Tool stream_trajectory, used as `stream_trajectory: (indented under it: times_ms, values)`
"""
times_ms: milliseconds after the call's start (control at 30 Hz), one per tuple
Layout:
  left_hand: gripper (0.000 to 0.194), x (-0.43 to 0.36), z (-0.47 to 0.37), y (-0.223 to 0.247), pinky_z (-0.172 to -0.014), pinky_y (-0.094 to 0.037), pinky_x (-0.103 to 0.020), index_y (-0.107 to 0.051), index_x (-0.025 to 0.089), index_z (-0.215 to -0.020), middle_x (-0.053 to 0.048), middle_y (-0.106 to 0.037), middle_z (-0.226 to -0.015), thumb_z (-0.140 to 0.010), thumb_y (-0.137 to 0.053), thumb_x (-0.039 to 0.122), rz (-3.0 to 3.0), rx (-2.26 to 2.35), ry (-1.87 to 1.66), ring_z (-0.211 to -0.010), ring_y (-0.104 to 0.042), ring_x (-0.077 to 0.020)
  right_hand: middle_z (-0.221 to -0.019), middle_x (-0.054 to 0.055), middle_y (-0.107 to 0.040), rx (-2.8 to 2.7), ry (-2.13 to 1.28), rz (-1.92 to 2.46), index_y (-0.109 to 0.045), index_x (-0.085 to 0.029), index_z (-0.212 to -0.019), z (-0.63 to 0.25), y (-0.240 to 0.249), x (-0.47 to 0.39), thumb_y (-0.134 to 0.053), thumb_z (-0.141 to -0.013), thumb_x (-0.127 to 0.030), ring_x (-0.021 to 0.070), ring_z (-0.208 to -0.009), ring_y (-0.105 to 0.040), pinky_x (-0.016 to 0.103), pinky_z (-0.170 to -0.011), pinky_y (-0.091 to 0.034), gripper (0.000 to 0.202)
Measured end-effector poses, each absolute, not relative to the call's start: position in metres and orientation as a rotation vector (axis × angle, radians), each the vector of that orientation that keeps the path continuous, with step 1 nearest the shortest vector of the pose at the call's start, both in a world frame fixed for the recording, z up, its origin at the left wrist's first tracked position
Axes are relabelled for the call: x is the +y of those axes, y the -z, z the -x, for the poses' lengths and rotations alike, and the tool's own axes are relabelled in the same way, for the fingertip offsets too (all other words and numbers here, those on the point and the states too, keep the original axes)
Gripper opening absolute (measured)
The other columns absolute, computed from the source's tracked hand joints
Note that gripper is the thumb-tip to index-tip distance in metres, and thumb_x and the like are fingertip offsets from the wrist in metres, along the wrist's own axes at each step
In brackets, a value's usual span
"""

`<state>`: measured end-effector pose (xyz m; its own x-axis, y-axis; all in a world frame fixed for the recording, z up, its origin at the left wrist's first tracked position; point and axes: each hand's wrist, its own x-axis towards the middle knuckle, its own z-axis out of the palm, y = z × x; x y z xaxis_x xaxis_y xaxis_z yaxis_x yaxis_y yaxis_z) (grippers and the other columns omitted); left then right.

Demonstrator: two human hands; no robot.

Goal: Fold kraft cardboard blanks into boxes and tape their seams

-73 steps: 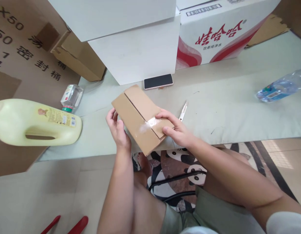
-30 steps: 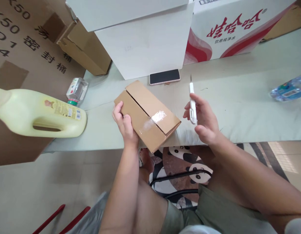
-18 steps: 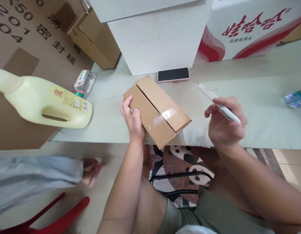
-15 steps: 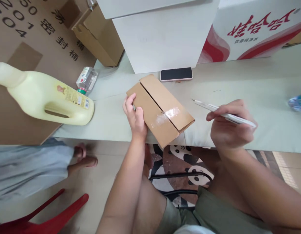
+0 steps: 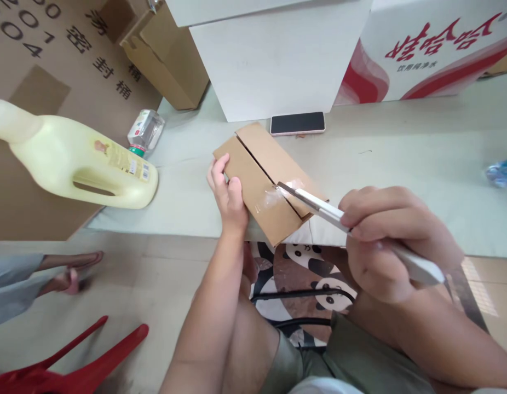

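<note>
A small brown cardboard box [image 5: 253, 175] lies at a slant near the table's front edge, a strip of clear tape [image 5: 270, 198] across its top seam. My left hand [image 5: 226, 189] grips its left side, thumb on the top flap and fingers around the edge. In my right hand [image 5: 395, 241] is a white utility knife [image 5: 323, 208] with its blade out, pointing left. The blade tip appears over the seam beside the tape; whether it touches cannot be made out.
Behind the box, a phone [image 5: 298, 123] lies before a white carton [image 5: 278, 65]. A red-and-white carton [image 5: 434, 52] is at back right. On the left are a yellow jug [image 5: 64, 158], a clear bottle [image 5: 147, 131] and a red stool [image 5: 101, 350]. Another person's feet [image 5: 70, 273] show at left.
My right hand has come nearer and turned, bringing the knife's blade left over the box's taped seam. My left hand and the box have stayed put. The other person has moved left.
</note>
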<state>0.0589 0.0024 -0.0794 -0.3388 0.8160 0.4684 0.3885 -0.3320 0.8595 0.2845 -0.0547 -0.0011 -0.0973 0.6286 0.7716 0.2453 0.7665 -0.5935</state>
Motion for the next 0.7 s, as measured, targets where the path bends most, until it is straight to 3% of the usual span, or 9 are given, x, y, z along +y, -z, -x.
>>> stream_trajectory:
  times_ms: [300,700]
  values:
    - [0.044,0.001,-0.057,0.08,-0.122,-0.031,-0.045,-0.049,0.026,-0.137,-0.009,-0.045,-0.147,-0.098,-0.043,0.046,-1.557,1.574,-1.701,-0.145,-0.039,-0.0274,-0.07,0.002,-0.066,-1.678,-0.403,0.493,-0.057,-0.022,-0.075,-0.277,-0.007,-0.053,-0.049,-0.082,-0.007,0.015,-0.059,-0.06,0.031,-0.054,-0.05,0.018]
    - [0.044,0.003,-0.054,0.079,-0.121,-0.032,-0.044,-0.054,0.025,-0.133,-0.01,-0.052,-0.141,-0.097,-0.044,0.046,-1.63,1.598,-1.716,-0.144,-0.041,-0.0281,-0.064,0.001,-0.06,-1.464,-0.721,0.714,-0.054,-0.021,-0.066,-0.279,-0.001,-0.056,-0.048,-0.075,-0.008,0.0182,-0.066,-0.065,0.031,-0.055,-0.042,0.017]
